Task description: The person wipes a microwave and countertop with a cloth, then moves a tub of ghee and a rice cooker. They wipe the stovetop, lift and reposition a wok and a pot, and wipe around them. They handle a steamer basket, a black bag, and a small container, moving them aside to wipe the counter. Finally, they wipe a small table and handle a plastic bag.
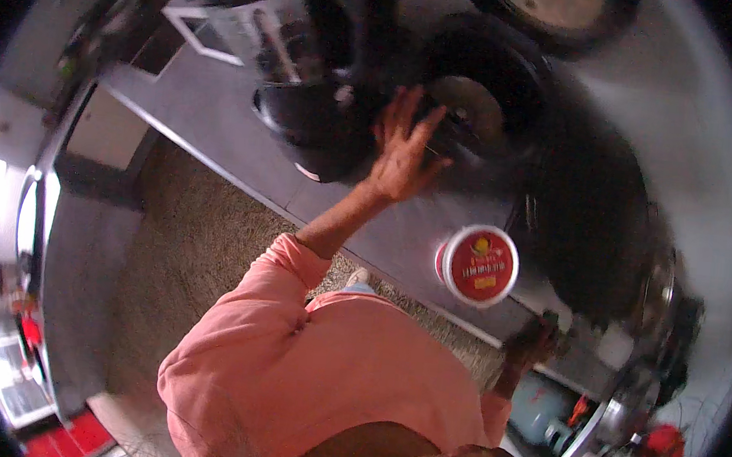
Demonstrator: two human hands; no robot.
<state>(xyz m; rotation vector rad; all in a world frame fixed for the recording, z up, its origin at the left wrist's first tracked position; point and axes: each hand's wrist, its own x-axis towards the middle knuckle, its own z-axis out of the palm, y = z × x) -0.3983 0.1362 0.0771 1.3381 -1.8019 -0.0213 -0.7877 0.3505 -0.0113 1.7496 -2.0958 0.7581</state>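
Note:
My left hand reaches over the grey countertop with its fingers spread and nothing in them. Its fingertips are close to a dark round object with a tan disc in its middle; whether they touch is unclear. To the left of that hand stands a black rounded appliance or container. A tub with a red, white-rimmed lid sits near the counter's front edge, between my hands, and bears writing. My right hand is at the counter edge on the right, in shadow and blurred, so its grip cannot be made out.
Below the counter on the right is a pale gas cylinder with a red fitting. Large dark shapes fill the back right. Another round tan-faced object is at the top. A speckled brown floor lies left.

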